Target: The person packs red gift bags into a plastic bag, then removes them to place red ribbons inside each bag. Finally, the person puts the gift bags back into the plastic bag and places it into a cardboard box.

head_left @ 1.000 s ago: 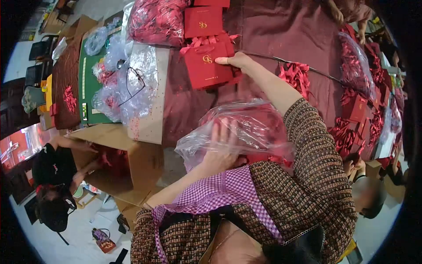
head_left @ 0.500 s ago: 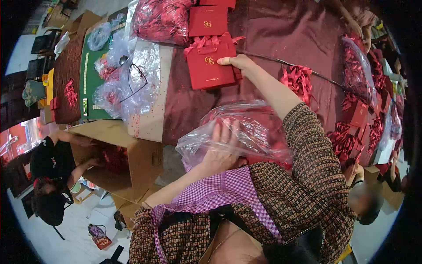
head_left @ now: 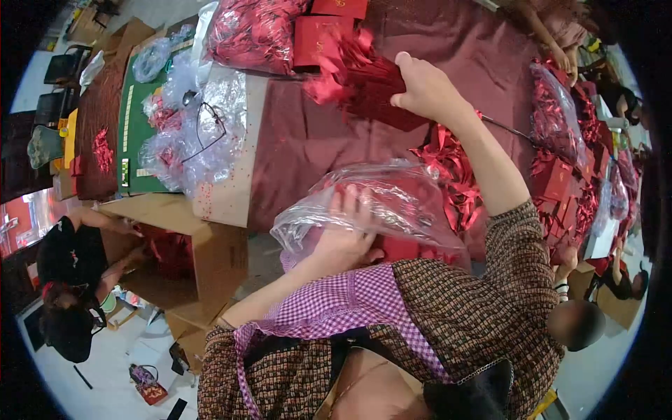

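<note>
My right hand (head_left: 434,87) grips a bunch of small red gift bags (head_left: 381,91) with red ribbon handles, holding it tilted above the dark red cloth; motion blurs it. Close to my body lies a clear plastic bag (head_left: 409,199) with red items inside. My left hand (head_left: 350,227) holds this bag near its left side, thumb apart from the fingers, film partly over the fingertips. Red ribbons (head_left: 455,178) spill out beside the plastic bag's right side. More red gift bags (head_left: 318,42) with gold lettering lie beyond the bunch.
A filled plastic bag of red items (head_left: 252,35) sits at the far left of the cloth. Crumpled plastic (head_left: 203,133) covers a board. A co-worker (head_left: 77,259) reaches into a cardboard box (head_left: 220,259) at left. Other people and red bags (head_left: 560,182) are at right.
My right hand has lifted a bunch of red gift bags off the pile and swung it right, tilting it. My left hand stays at the plastic bag. More ribbon shows beside it.
</note>
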Demonstrator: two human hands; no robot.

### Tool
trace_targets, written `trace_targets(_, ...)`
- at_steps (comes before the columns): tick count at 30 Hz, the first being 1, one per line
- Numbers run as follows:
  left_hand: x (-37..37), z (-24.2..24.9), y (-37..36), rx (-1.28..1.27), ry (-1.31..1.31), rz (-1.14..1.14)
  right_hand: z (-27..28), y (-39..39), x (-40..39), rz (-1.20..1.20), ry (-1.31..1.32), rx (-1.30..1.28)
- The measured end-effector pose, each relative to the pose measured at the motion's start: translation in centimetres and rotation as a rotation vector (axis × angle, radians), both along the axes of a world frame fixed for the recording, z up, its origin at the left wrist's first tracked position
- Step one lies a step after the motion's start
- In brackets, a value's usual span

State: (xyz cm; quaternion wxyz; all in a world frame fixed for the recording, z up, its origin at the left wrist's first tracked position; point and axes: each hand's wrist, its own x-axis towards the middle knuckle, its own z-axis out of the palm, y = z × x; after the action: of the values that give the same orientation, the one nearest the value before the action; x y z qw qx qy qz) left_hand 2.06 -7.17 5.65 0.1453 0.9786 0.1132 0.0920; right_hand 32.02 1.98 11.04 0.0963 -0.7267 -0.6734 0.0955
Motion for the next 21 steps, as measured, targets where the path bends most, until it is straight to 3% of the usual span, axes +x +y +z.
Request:
trace_targets(5, 0.0, 0.2, -0.1, 0.072, -0.017, -0.01, -8.1, -3.7, 0.4, 0.045, -0.214, -0.084)
trace_targets(9, 0.1, 0.9, -0.2, -0.12, 0.023, 0.002, -8.6, -4.2, 0.1, -0.009, -0.243, -0.074)
trace_targets(10, 0.3, 0.9, -0.1, -0.145, 0.058, 0.004, -8.2, -4.1, -0.2, -0.023, -0.218, -0.17)
trace_targets(18, 0.1, 0.7, -0.5, -0.136, 0.032, 0.01, -9.8, -3.9, 0.2, -0.061, -0.221, -0.12)
trace_targets(21, 0.0, -0.2, -0.7, -0.076, -0.032, 0.007, -8.9, -3.7, 1.9, -0.106, -0.027, -0.014)
